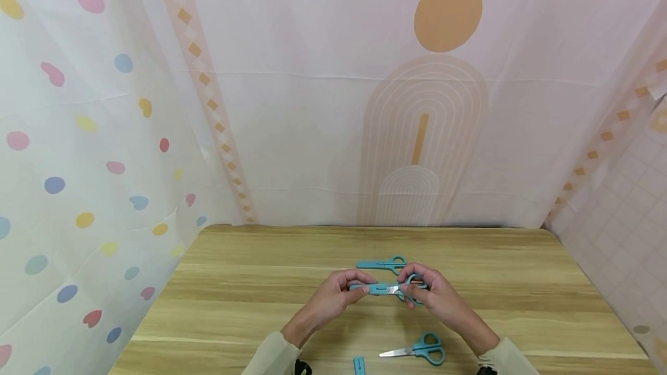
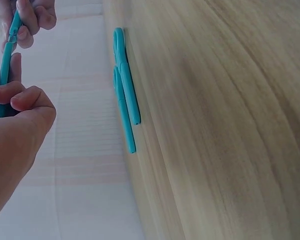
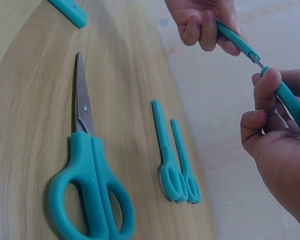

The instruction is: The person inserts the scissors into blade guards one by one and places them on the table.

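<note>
My left hand (image 1: 329, 297) pinches a turquoise blade cover (image 1: 376, 289) between thumb and fingers. From the other side, my right hand (image 1: 440, 298) grips a pair of scissors (image 3: 294, 107) by the turquoise handles. Their blades sit mostly inside the cover, with a short stretch of metal (image 1: 392, 290) showing at its mouth. Both hands hold the pair raised over the table. Closer to me, uncovered scissors (image 1: 417, 349) lie with blades pointing left, and a loose turquoise cover (image 1: 359, 365) lies left of them, cut off by the frame's lower edge.
Beyond my hands, covered scissors (image 1: 377, 264) lie on the wooden table (image 1: 250, 282). The right wrist view shows two covered pairs side by side, one nearer (image 3: 166, 150) and one farther (image 3: 185, 160). Patterned curtains (image 1: 312, 103) hang behind the table and along both sides.
</note>
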Tool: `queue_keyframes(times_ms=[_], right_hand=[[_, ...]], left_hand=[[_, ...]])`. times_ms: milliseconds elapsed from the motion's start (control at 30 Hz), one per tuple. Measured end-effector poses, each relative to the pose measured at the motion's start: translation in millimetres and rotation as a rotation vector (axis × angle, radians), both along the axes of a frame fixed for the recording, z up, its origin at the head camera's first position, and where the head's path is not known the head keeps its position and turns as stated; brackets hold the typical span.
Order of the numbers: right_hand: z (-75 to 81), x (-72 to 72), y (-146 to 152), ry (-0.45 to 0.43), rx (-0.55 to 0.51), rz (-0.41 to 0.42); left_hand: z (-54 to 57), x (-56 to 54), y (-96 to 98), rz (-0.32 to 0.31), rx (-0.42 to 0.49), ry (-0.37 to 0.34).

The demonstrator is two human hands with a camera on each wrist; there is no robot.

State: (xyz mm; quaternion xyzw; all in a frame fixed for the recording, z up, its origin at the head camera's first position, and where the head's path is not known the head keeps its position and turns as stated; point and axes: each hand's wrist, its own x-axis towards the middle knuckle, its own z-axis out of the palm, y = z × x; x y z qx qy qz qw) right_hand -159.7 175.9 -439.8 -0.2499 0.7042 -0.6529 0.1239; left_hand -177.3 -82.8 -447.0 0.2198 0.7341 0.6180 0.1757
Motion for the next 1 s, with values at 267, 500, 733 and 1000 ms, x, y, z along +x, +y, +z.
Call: queue_keyframes(times_ms=[267,500,733,1000], right_hand=[[-4.7,-0.8,1.1,0.018,0.046,-0.008],[-6.5,-1.1,-0.1,0.034,0.030,-0.011],[-9.4,-0.7,-2.8,0.044,0.029,-0.007],[-11.6,-0.8,-5.1,0.047,0.019,-0.006]], left_hand=[[-0.8,2.4,0.8,0.006,-0.026,-0.016],[0.5,2.2,2.2,0.011,-0.004,-0.021],[-0.6,1.4,2.4,0.005,0.007,-0.029],[0.4,3.6,0.7,0.011,-0.039,0.000]])
